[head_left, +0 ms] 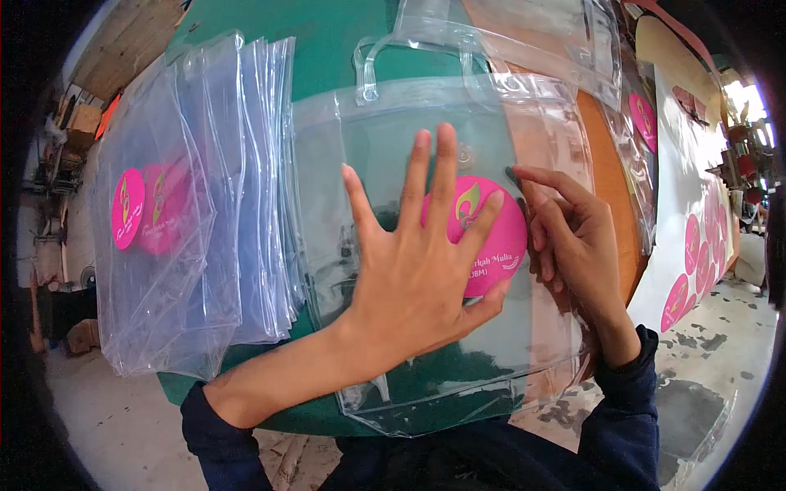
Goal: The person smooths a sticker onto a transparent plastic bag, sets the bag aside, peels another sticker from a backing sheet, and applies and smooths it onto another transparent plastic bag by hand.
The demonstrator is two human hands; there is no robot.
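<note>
A clear plastic bag with handles lies flat on the green table in front of me. A round pink sticker sits on its middle. My left hand lies flat and spread on the bag, fingers covering the sticker's left part. My right hand is at the sticker's right edge, fingertips pressing along its rim. Neither hand holds anything.
A stack of clear bags with pink stickers lies at the left. More clear bags lie at the back. A white sheet of pink stickers sits at the right, past an orange surface. Concrete floor lies below.
</note>
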